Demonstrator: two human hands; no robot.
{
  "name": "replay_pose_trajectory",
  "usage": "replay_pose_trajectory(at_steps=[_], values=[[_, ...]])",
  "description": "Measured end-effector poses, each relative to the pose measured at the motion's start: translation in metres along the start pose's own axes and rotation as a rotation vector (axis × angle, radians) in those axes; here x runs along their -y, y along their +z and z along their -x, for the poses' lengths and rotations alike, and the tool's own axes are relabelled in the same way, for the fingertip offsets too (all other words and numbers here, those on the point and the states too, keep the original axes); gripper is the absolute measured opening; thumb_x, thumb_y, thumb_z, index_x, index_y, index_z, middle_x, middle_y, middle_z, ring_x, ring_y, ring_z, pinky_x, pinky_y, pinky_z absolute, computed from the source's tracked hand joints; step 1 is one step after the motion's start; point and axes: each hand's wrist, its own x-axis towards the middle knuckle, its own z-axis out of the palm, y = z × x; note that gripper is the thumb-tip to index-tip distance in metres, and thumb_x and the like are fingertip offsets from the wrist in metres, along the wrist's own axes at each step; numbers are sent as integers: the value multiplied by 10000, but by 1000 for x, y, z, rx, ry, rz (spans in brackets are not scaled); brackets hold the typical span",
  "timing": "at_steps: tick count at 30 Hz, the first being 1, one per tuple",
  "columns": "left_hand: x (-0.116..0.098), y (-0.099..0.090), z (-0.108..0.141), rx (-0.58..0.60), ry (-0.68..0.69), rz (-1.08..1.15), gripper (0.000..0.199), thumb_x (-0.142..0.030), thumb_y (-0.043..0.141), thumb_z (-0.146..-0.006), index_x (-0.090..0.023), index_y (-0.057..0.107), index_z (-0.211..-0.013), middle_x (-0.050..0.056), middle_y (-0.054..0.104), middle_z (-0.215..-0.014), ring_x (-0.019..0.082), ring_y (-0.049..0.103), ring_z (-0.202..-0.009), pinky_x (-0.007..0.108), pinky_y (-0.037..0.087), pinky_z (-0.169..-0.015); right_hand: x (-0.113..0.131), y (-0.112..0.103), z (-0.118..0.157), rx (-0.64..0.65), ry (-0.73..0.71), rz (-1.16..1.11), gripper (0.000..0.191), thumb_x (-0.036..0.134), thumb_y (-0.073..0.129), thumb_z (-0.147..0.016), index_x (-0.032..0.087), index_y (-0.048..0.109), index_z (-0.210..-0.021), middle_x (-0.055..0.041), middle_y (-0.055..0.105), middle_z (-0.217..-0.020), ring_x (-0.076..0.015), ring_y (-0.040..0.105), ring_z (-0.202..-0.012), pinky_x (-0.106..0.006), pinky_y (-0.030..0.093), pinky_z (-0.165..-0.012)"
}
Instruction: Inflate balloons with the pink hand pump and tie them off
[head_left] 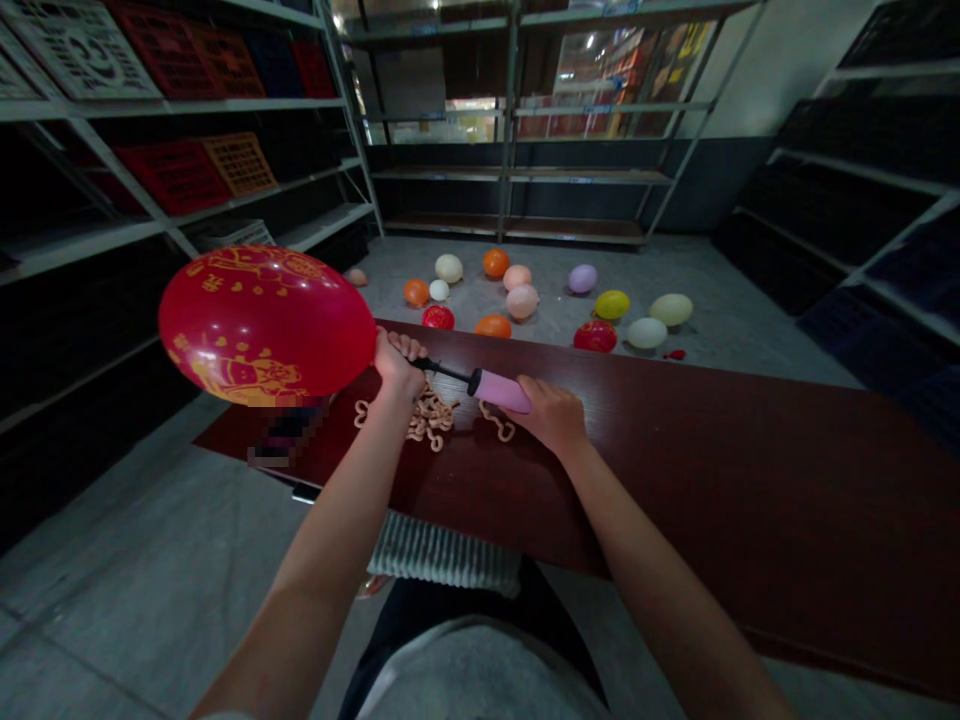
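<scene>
Head view: looking down at the desk (750, 500)
Left hand (394, 365): fingers shut around the neck of the red balloon (262, 325), over the black pump nozzle (442, 370)
Right hand (551, 412): fingers wrapped around the pink pump handle (501, 390)
Balloon: inflated, held over the desk's left end

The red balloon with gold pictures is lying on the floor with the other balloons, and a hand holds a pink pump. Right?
No: the red balloon with gold pictures isn't on the floor. The head view shows the left hand holding it up over the dark red table, on the pump's black nozzle. The rest is right.
</scene>
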Motion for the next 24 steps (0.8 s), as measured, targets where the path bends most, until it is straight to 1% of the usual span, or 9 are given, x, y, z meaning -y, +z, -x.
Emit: replay_pose_trajectory(at_steps=[4, 7, 9, 11, 14, 17, 21, 24], values=[[-29, -22, -7, -39, 14, 18, 464, -226, 310, -991, -181, 205, -541, -65, 192, -408, 60, 195, -316, 209, 225, -394, 0, 0, 1, 3, -68, 31, 507, 594, 556, -856, 192, 617, -1159, -96, 711, -959, -211, 620, -831, -288, 309, -671], [-48, -34, -11, -51, 41, 22, 455, -217, 300, -996, -176, 199, -555, -70, 190, -413, 50, 198, -315, 202, 220, -403, 1, -1, 0, 3, -92, 52, 516, 618, 554, -849, 198, 620, -1142, -85, 711, -958, -211, 622, -828, -291, 311, -679], [-57, -36, -13, -51, 58, 33, 461, -222, 295, -1001, -175, 194, -554, -69, 184, -412, 51, 195, -313, 207, 205, -399, 3, -1, -1, 8, -96, 47, 537, 652, 543, -839, 202, 625, -1121, -79, 711, -949, -207, 624, -818, -291, 316, -678], [-63, -32, -13, -47, 79, 47, 474, -242, 282, -1007, -176, 190, -547, -64, 184, -409, 55, 192, -309, 215, 193, -390, 3, -2, -1, 5, -93, 23, 558, 675, 522, -839, 197, 629, -1107, -83, 710, -937, -204, 627, -810, -289, 327, -680], [-63, -11, -9, -20, 143, 60, 498, -278, 301, -1013, -179, 192, -537, -62, 181, -410, 58, 194, -306, 221, 191, -382, 1, -1, 0, -35, -70, -10, 546, 629, 539, -848, 175, 624, -1138, -95, 714, -966, -201, 636, -807, -287, 351, -681], [-52, 20, -1, 25, 200, 60, 510, -296, 365, -1005, -189, 213, -530, -67, 183, -411, 62, 194, -304, 230, 194, -375, -5, -2, 2, -73, 1, -21, 497, 537, 588, -837, 163, 620, -1162, -99, 718, -983, -207, 648, -805, -289, 379, -670], [-24, 62, 12, 126, 205, 48, 546, -382, 429, -997, -195, 222, -527, -69, 187, -403, 69, 194, -299, 241, 182, -355, -13, -5, 3, -141, 94, -61, 478, 505, 595, -828, 159, 625, -1157, -105, 726, -976, -219, 664, -813, -291, 412, -669], [9, 83, 22, 201, 177, 27, 542, -371, 418, -1006, -193, 241, -526, -69, 203, -390, 69, 195, -291, 241, 190, -350, -16, -7, 1, -211, 144, -63, 477, 516, 579, -841, 152, 626, -1145, -101, 732, -950, -214, 667, -783, -290, 411, -657]])
